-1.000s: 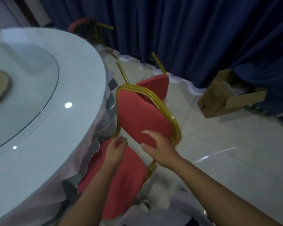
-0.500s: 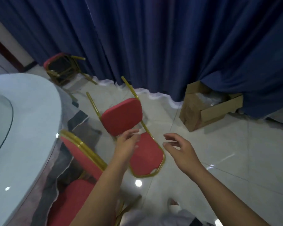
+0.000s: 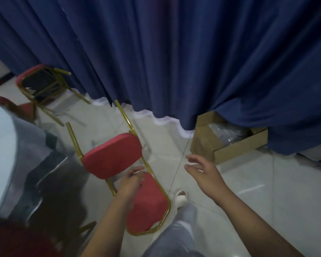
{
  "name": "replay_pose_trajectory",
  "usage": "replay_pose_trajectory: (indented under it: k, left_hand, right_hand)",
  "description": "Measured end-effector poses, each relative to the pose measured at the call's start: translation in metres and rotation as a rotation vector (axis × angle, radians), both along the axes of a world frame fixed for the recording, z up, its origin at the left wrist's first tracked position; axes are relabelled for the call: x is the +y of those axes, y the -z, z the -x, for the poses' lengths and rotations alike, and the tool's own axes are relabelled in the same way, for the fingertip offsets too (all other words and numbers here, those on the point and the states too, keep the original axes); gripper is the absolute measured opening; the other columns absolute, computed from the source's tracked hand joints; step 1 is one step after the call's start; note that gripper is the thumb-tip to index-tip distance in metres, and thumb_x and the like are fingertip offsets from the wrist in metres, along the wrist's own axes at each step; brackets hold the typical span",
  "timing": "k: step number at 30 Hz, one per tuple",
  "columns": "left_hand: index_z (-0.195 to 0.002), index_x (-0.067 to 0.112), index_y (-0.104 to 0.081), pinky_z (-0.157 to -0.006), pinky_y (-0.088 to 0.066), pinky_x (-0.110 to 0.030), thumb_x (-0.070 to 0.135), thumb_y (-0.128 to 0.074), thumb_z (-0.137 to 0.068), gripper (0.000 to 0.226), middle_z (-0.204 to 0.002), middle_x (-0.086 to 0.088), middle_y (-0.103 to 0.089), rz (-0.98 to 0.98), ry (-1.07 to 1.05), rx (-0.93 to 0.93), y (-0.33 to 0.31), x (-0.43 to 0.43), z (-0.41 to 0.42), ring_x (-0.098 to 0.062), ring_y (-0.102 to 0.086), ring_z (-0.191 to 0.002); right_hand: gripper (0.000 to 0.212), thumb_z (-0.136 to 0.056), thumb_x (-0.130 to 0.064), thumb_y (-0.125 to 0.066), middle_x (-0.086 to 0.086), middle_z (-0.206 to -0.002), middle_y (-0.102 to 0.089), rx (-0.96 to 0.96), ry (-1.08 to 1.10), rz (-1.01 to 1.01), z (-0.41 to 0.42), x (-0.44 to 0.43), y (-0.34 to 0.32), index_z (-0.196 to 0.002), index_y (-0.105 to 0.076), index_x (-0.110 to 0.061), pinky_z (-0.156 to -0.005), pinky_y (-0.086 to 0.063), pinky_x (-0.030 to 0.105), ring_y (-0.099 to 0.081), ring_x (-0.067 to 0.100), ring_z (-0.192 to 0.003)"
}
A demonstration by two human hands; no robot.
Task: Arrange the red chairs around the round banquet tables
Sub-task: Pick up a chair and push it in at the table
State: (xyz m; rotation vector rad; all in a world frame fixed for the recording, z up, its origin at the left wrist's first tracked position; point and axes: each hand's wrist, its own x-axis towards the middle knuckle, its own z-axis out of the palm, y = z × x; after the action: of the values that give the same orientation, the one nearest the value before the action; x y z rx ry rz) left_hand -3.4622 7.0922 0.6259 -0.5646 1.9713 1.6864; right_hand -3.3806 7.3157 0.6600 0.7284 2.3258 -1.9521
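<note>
Red banquet chair (image 3: 111,156) lies toppled on the floor tiles (image 3: 248,191), just beneath the loose, empty fingers of the left hand (image 3: 131,181), nearer than before. The right hand (image 3: 204,171), fingers spread and empty, hovers apart beside it.

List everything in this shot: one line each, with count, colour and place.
floor: pale tiles
curtain: one, dark blue, across the back
round table: one, white top, left edge
tipped chair: one, red and gold, on its back on the floor, centre
overturned chair: one, red and gold, upper left by the curtain
blurred chair: one, red, bottom left by the table
half-hidden chair: one, red, left edge behind the table
cardboard box: one, brown, open, right, at the curtain's foot
slipper: one, white, on the foot beside the tipped chair
left hand: open, over the tipped chair
right hand: open, in the air
</note>
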Motion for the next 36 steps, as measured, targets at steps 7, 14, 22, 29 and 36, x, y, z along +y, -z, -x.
replay_pose_trajectory:
  k: [7, 14, 22, 29, 36]
  left_hand:
    - [-0.104, 0.016, -0.069, -0.092, -0.05, -0.038, 0.01, -0.063, -0.089, 0.017, -0.105, -0.012, -0.068, -0.068, -0.038, -0.021, -0.011, 0.08, 0.151, -0.024, -0.063, -0.094]
    - [-0.108, 0.019, -0.07, -0.1, -0.05, -0.052, 0.018, -0.066, -0.085, 0.024, -0.114, -0.022, -0.068, -0.097, -0.104, 0.012, -0.031, 0.106, 0.269, -0.037, -0.063, -0.109]
    - [-0.1, 0.018, -0.067, -0.055, -0.053, -0.023, 0.013, -0.056, -0.097, 0.013, -0.091, -0.003, -0.071, -0.008, -0.357, -0.033, 0.004, 0.088, 0.377, -0.011, -0.07, -0.074]
    - [-0.108, 0.021, -0.067, -0.098, -0.048, -0.044, 0.016, -0.057, -0.096, 0.016, -0.113, -0.006, -0.065, 0.048, -0.706, -0.091, 0.011, 0.041, 0.434, -0.025, -0.06, -0.107]
    - [-0.109, 0.017, -0.068, -0.082, -0.048, -0.036, 0.017, -0.058, -0.095, 0.016, -0.104, -0.007, -0.068, -0.036, -1.147, -0.198, 0.051, -0.019, 0.44, -0.021, -0.061, -0.091]
  right_hand:
    - [0.023, -0.088, -0.023, -0.071, -0.009, -0.112, -0.068, -0.024, 0.011, -0.058, 0.14, 0.086, -0.022, -0.109, -0.066, -0.031, -0.083, -0.047, 0.019, -0.064, 0.006, -0.103]
    - [0.021, -0.091, -0.018, -0.07, -0.011, -0.108, -0.069, -0.016, -0.039, -0.014, 0.257, 0.115, -0.013, -0.108, -0.066, -0.03, -0.076, -0.047, 0.01, -0.064, 0.008, -0.102]
    - [0.018, -0.086, -0.03, -0.072, -0.023, -0.102, -0.068, -0.057, -0.296, 0.01, 0.462, 0.122, 0.017, -0.092, -0.067, -0.045, -0.066, -0.045, 0.006, -0.064, -0.002, -0.097]
    - [0.023, -0.075, -0.05, -0.069, -0.022, -0.104, -0.066, -0.136, -0.694, -0.039, 0.633, 0.082, 0.025, -0.098, -0.066, -0.048, -0.075, -0.045, 0.016, -0.063, -0.003, -0.098]
    - [0.018, -0.082, -0.039, -0.068, -0.02, -0.107, -0.065, -0.122, -1.115, -0.116, 0.745, -0.035, 0.031, -0.099, -0.064, -0.045, -0.065, -0.044, 0.006, -0.059, -0.013, -0.094]
